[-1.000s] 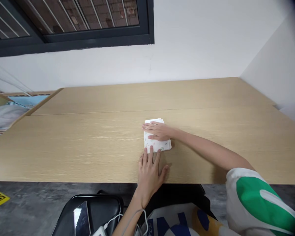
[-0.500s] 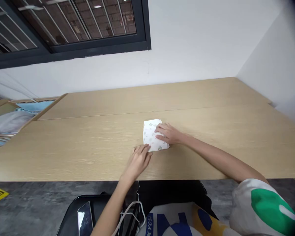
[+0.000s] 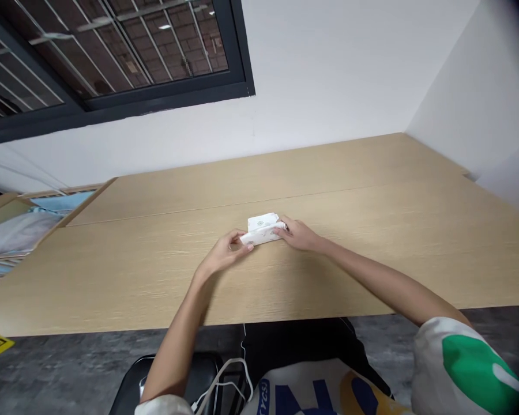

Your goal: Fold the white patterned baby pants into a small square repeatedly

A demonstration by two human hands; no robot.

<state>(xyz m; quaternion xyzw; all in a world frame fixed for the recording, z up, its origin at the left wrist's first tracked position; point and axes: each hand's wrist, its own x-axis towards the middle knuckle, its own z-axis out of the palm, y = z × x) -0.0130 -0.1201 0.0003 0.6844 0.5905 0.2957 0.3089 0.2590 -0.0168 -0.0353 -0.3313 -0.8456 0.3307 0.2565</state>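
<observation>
A small white cloth (image 3: 262, 234) with tiny printed figures lies on the light wood table (image 3: 155, 271). Its near part is lifted and folding over toward the far part, which rests flat. My left hand (image 3: 227, 249) pinches the left end of the fold between thumb and fingers. At the opposite end, my right hand (image 3: 300, 235) grips the right edge, thumb on the near side; its other fingers are partly behind the cloth.
A barred window (image 3: 155, 52) is set in the white wall behind the table. Bedding (image 3: 26, 230) lies in a wooden frame at the left. Below the table's front edge are a black chair (image 3: 203, 369) and a white cable (image 3: 237, 362).
The cloth lay flat as a near-square; now its near edge is raised and folded away from me. My left hand has moved up and left, from the near corner to the left end.
</observation>
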